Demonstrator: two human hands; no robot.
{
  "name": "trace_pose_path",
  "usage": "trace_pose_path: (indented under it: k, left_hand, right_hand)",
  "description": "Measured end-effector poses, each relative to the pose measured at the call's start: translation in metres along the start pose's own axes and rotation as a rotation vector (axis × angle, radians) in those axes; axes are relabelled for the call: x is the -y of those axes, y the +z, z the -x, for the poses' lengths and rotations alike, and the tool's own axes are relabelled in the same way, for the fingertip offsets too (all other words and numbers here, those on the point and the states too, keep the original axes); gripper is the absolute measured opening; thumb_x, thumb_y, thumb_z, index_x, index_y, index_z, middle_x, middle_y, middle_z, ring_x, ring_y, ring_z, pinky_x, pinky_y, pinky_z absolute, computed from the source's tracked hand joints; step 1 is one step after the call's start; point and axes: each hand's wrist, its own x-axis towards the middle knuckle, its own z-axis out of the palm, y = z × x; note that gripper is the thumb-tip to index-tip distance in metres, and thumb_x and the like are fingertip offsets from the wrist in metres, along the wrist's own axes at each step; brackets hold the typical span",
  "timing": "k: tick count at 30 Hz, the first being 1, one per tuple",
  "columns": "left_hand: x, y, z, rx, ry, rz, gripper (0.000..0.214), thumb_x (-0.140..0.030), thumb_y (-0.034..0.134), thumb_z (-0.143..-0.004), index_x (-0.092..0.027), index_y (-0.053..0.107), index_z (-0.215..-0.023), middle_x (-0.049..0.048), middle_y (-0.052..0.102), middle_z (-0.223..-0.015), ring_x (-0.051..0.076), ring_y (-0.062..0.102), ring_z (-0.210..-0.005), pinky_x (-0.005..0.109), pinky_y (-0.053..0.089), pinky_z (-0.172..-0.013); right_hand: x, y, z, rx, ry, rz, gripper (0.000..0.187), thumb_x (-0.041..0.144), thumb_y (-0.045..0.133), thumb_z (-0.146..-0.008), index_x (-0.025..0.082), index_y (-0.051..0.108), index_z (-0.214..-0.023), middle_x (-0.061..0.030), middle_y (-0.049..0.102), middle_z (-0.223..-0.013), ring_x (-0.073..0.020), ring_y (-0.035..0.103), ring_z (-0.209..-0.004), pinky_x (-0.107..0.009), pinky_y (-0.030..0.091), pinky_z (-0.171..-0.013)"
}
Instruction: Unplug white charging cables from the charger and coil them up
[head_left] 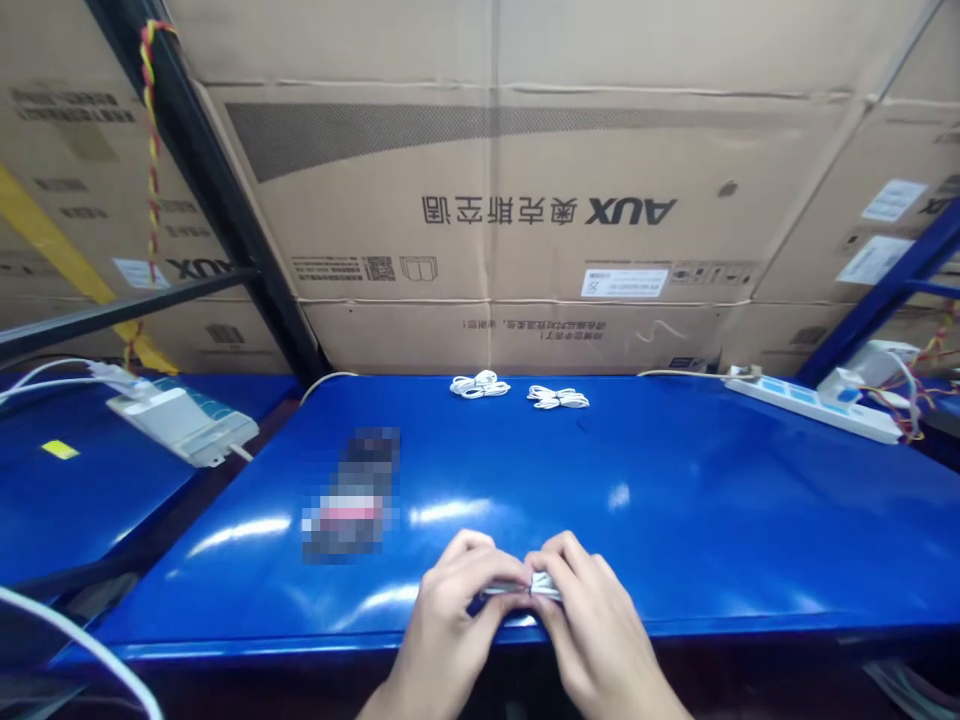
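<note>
Close to the front edge of the blue tabletop [720, 540], my left hand [457, 610] and my right hand [589, 615] meet over a bundled white cable [544, 583]. Fingers of both hands pinch it, with a dark tie visible around its middle. Much of the bundle is hidden behind my fingers. Toward the back of the table lie two more coiled white cables, one on the left [480, 385] and one on the right [558, 398], each tied at the middle.
A blurred-out dark object [352, 495] lies on the table's left side. White power strips sit at the back right [817, 405] and on the left [187, 415]. Large cardboard boxes [525, 140] stand behind the table. A white cord [82, 640] crosses the lower left.
</note>
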Motion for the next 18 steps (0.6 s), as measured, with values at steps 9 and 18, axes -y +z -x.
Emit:
trace_pose_path:
  k: [9, 18]
  left_hand:
    - [0.0, 0.002, -0.005, 0.005, 0.421, -0.087, 0.021, -0.005, 0.052, -0.098, -0.021, 0.065, -0.092, -0.0013, 0.074, -0.085, 0.014, 0.062, -0.079, 0.025, 0.051, -0.081]
    - [-0.021, -0.026, -0.013, 0.386, 0.55, -0.293, 0.016, -0.012, 0.053, -0.1, -0.018, 0.068, -0.1, 0.0044, 0.075, -0.091, 0.018, 0.069, -0.082, 0.028, 0.05, -0.081]
  right_hand:
    - [0.001, -0.012, 0.001, 0.14, 0.058, -0.041, 0.02, 0.014, 0.042, -0.098, 0.026, 0.058, -0.098, -0.003, 0.064, -0.102, -0.0205, 0.064, -0.091, -0.038, 0.054, -0.087]
    - [0.0, -0.042, -0.01, 0.322, -0.035, -0.135, 0.013, 0.033, 0.057, -0.099, 0.028, 0.068, -0.093, -0.0003, 0.071, -0.094, -0.0209, 0.068, -0.09, -0.032, 0.056, -0.089]
